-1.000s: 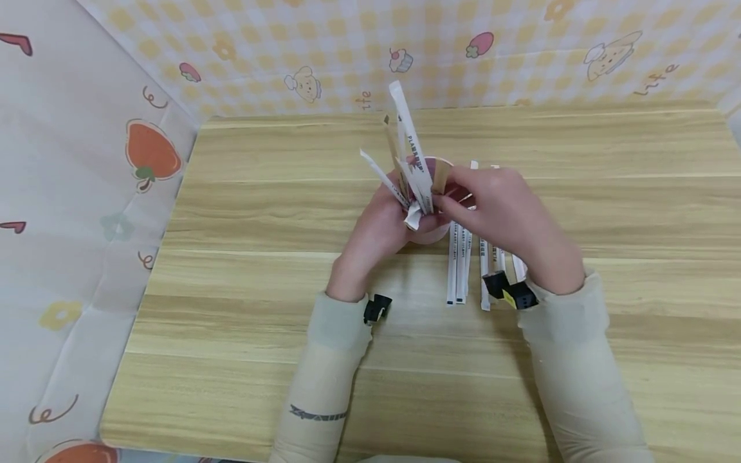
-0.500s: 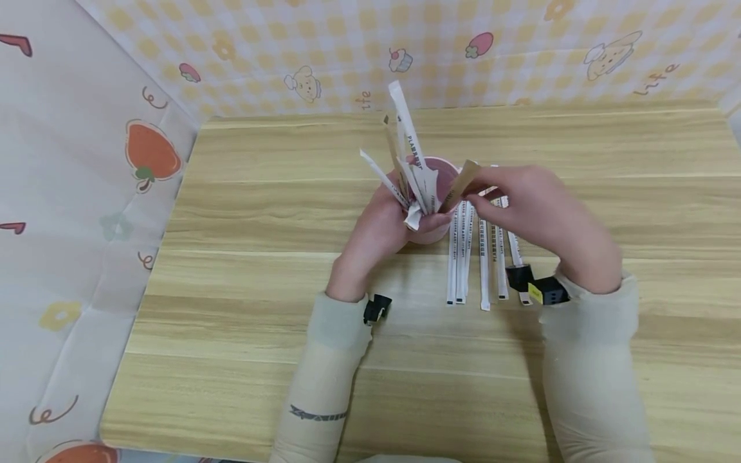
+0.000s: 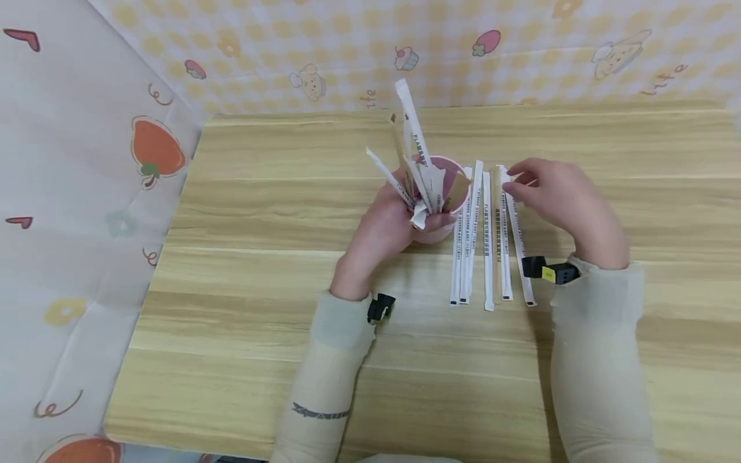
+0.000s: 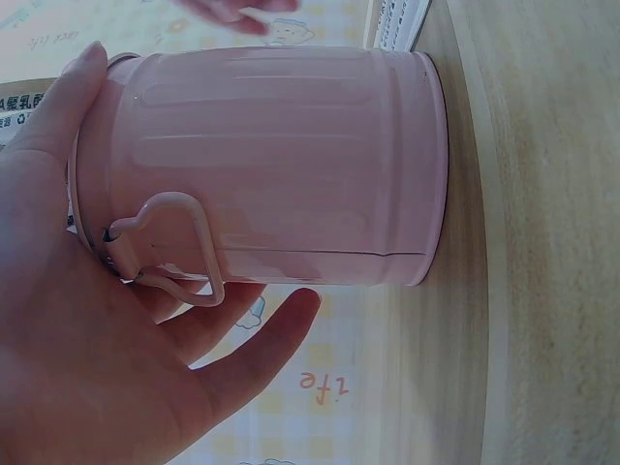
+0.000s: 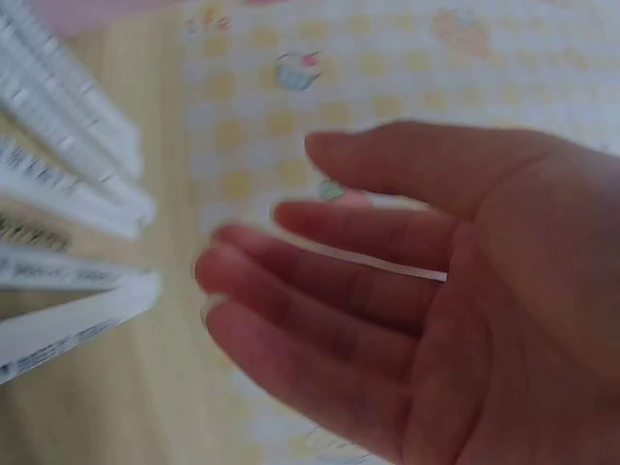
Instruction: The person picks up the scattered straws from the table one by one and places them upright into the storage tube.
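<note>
My left hand [image 3: 379, 225] grips a pink metal pail [image 4: 281, 165] near its rim; in the left wrist view the pail has a small wire handle [image 4: 208, 247] on its side. Several white printed paper sleeves [image 3: 418, 132] and brown ones [image 3: 457, 193] stick up out of the pail at various tilts. Whether straws are inside them is hidden. Just right of the pail lies a row of slim paper-wrapped straws [image 3: 489, 244], mostly white with a brown one among them. Over their far right end hovers my right hand [image 3: 556, 193], its fingers relaxed and holding nothing in the right wrist view.
Everything rests on a wood-grain table [image 3: 249, 270]. A yellow checked cloth [image 3: 347, 58] hangs along the back edge, and a white printed cloth [image 3: 75, 212] stands at the left. Small black cameras [image 3: 379, 308] are strapped to both wrists.
My right hand let go of the brown sleeve at the pail and moved right, over the wrapped straws. The brown sleeve now leans on the pail's right rim. My left hand keeps its grip.
</note>
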Demonstrator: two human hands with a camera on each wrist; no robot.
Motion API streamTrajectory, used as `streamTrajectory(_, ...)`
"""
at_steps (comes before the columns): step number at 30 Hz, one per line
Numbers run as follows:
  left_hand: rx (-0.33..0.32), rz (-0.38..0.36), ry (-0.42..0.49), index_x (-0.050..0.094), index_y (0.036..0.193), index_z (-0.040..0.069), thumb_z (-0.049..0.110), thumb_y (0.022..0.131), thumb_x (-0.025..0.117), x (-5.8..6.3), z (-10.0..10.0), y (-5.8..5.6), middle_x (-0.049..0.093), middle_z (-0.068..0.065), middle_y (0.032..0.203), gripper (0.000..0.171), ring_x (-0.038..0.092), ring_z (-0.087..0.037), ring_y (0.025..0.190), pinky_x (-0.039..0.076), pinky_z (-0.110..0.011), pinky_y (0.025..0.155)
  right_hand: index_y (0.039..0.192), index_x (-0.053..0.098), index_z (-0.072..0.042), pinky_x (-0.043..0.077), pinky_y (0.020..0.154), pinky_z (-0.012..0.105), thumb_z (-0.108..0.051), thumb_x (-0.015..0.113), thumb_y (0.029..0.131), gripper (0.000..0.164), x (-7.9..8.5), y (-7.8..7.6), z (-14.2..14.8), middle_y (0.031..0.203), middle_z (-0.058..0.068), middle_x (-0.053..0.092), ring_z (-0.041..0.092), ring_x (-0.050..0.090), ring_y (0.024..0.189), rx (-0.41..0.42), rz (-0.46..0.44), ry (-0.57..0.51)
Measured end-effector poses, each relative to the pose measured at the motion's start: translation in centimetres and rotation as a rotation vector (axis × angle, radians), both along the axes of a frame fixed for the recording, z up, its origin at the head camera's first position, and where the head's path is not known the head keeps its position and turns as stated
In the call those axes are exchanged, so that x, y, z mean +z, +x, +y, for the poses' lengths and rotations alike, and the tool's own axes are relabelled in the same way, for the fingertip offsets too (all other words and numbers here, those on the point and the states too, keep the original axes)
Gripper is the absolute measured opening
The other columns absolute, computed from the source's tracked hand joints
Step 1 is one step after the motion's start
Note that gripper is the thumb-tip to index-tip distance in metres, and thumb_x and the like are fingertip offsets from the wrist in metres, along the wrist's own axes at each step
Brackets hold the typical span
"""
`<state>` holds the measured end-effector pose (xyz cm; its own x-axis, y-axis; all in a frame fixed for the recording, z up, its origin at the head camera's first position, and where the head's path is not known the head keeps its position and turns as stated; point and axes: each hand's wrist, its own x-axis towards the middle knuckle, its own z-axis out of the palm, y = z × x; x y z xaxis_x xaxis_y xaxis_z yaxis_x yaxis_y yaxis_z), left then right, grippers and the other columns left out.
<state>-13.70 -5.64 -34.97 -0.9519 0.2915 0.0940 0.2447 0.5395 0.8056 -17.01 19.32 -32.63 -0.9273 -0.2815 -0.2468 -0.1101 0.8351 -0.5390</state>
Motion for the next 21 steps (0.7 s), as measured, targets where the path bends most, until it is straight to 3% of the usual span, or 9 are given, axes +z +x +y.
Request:
streamTrajectory(5, 0.009, -0.018, -0.026, 0.033, 0.134, 0.021, 0.036, 0.077, 0.068, 0.4, 0.0, 0.0, 0.048, 0.003, 0.117, 0.068, 0.045, -0.004, 0.105, 0.035, -0.02, 0.092, 0.12, 0.051, -0.003, 0.042, 0.067, 0.044, -0.044, 0.047, 0.089, 0.052, -1.2, -0.7, 0.8, 0.106, 0.019, 0.056, 0.028, 0.057, 0.081, -0.077, -0.114, 0.047)
streamTrajectory(14, -0.019, -0.018, 0.055, 0.039, 0.127, 0.021, 0.039, 0.069, 0.074, 0.4, 0.1, -0.1, 0.049, 0.006, 0.112, 0.07, 0.048, -0.003, 0.097, 0.038, -0.018, 0.088, 0.107, 0.057, -0.002, 0.042, 0.067, 0.039, -0.051, 0.057, 0.081, 0.055, -2.8, -0.9, 1.7, 0.091, 0.015, 0.062, 0.025, 0.058, 0.076, -0.136, -0.272, 0.055)
streamTrajectory(21, -0.037, -0.001, 0.072, 0.04, 0.126, 0.02, 0.04, 0.068, 0.075, 0.4, 0.3, -0.1, 0.049, 0.005, 0.113, 0.07, 0.049, -0.003, 0.098, 0.037, -0.018, 0.088, 0.096, 0.058, -0.001, 0.046, 0.061, 0.034, -0.041, 0.062, 0.081, 0.043, -4.0, -1.1, 1.7, 0.084, 0.013, 0.06, 0.023, 0.056, 0.068, -0.137, -0.282, 0.038)
